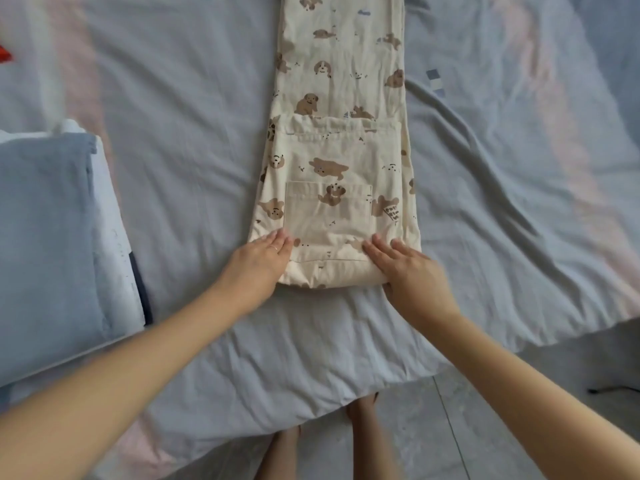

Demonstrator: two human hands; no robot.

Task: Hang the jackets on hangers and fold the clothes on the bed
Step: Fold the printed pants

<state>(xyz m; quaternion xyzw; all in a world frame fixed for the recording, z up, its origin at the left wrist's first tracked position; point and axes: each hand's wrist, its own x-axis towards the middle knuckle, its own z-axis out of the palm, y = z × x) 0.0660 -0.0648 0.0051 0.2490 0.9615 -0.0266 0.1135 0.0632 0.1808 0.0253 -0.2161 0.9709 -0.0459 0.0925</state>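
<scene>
Cream trousers (341,157) printed with brown dogs lie lengthwise on the bed, legs running away from me. The waist end is folded up over the legs, a back pocket facing up. My left hand (259,261) lies flat on the near left corner of the fold, a ring on one finger. At the near right corner rests my right hand (407,268), fingers on top and thumb tucked under the folded edge. Both hands press the cloth; neither lifts it.
The bed sheet (194,168) is grey-blue with pale pink bands and is wrinkled. A stack of folded clothes (45,244), light blue on top, sits at the left. The bed's near edge hangs over a grey tiled floor (485,427), where my bare feet stand.
</scene>
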